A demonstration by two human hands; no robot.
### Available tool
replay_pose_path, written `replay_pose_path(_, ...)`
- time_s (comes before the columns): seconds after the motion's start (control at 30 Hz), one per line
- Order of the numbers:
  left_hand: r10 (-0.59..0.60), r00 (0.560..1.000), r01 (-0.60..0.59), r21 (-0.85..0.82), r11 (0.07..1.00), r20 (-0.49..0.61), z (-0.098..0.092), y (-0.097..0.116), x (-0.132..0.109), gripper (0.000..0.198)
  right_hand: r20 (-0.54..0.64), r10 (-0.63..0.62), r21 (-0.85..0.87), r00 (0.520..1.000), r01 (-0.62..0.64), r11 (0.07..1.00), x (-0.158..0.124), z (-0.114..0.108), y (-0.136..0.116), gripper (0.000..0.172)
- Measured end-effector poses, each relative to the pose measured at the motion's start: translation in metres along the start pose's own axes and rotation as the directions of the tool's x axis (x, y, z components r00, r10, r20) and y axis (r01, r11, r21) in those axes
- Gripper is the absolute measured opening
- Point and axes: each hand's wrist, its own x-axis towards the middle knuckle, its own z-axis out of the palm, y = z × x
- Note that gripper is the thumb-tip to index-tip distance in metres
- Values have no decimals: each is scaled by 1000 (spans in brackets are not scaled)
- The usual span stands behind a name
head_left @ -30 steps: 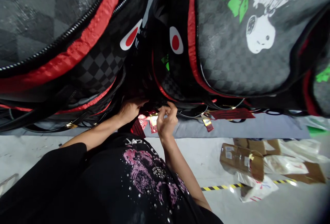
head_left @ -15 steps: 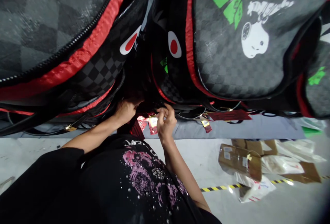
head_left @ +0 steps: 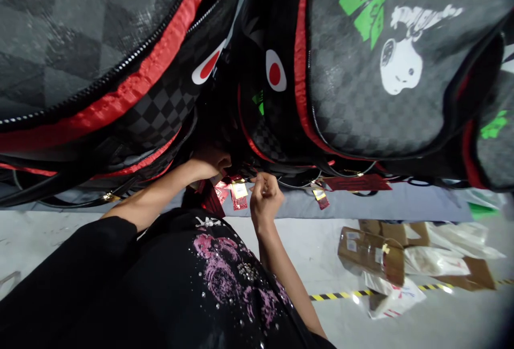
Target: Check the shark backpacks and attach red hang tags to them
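Observation:
In the head view, dark checkered bags with red trim fill the upper half. My left hand (head_left: 212,162) reaches into the shadow between the large left bag (head_left: 100,22) and the right bag (head_left: 361,108). Its fingers are curled; whatever they grip is lost in the dark. Close to the right bag's lower edge, my right hand (head_left: 266,197) is closed in a pinch, and anything inside it is too small to make out. Red hang tags (head_left: 240,202), one with a yellow-and-white label, dangle between my hands.
The bags rest on a grey-covered table (head_left: 349,207). Another bag (head_left: 496,140) stands at the far right. Below on the floor lie brown cardboard (head_left: 371,258) and white plastic bags (head_left: 436,260), beside yellow-black striped tape (head_left: 333,296).
My left hand has shifted slightly right and deeper into shadow. My right hand has drawn a little down and right, its fingers curling more tightly. The red tags show more fully.

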Motion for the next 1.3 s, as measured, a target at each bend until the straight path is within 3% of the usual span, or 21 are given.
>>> replay_pose_path(0.07, 52, 994, -46, -68, 997, 92, -10, 1, -7, 9, 44, 65, 96, 997, -69, 993, 0, 0, 0, 21)
replay_pose_path(0.13, 122, 980, -88, -209, 974, 155, -21, 3, -14, 28, 157, 134, 246, 978, -170, 954, 3, -1, -1, 21)
replay_pose_path(0.2, 177, 965, -111, -307, 945, 196, -31, 4, -21, 40, 310, 182, 392, 933, -300, 869, 7, -3, -3, 23)
replay_pose_path(0.27, 218, 949, -135, -328, 935, 229, -35, 0, -27, 39, 433, 195, 484, 880, -409, 773, 11, -5, -4, 25)
replay_pose_path(0.33, 209, 965, -146, -337, 930, 159, -33, -6, -32, 33, 500, 193, 528, 844, -475, 704, 14, -8, -5, 27)
replay_pose_path(0.4, 166, 986, -152, -375, 914, 5, -25, -11, -34, 25, 529, 193, 545, 826, -505, 670, 16, -11, -5, 28)
replay_pose_path(0.5, 154, 969, -216, -362, 907, -193, -11, -13, -37, 12, 593, 182, 534, 784, -553, 640, 18, -16, -7, 31)
replay_pose_path(0.57, 259, 939, -315, -261, 913, -225, -6, -9, -37, 12, 672, 156, 493, 724, -595, 635, 20, -20, -8, 31)
replay_pose_path(0.67, 455, 876, -466, -42, 884, -160, -1, -1, -36, 17, 741, 117, 449, 661, -617, 646, 24, -26, -8, 32)
replay_pose_path(0.73, 536, 839, -527, 105, 844, -96, 2, 4, -36, 19, 736, 89, 472, 671, -603, 644, 25, -28, -9, 31)
replay_pose_path(0.8, 590, 806, -573, 189, 798, -51, 7, 9, -36, 22, 694, 58, 535, 717, -569, 624, 24, -26, -12, 28)
replay_pose_path(0.9, 608, 793, -600, 123, 790, -39, 16, 14, -37, 26, 571, 49, 632, 819, -477, 611, 20, -20, -18, 24)
replay_pose_path(1.0, 506, 861, -509, -86, 857, -50, 24, 17, -37, 23, 483, 74, 651, 872, -415, 635, 16, -15, -22, 22)
replay_pose_path(1.13, 275, 957, -288, -206, 935, -86, 31, 18, -33, 11, 461, 131, 648, 878, -433, 626, 13, -9, -20, 25)
replay_pose_path(1.3, 218, 975, -220, -205, 954, -29, 30, 20, -32, 13, 306, 159, 672, 939, -331, 663, 7, 3, -15, 22)
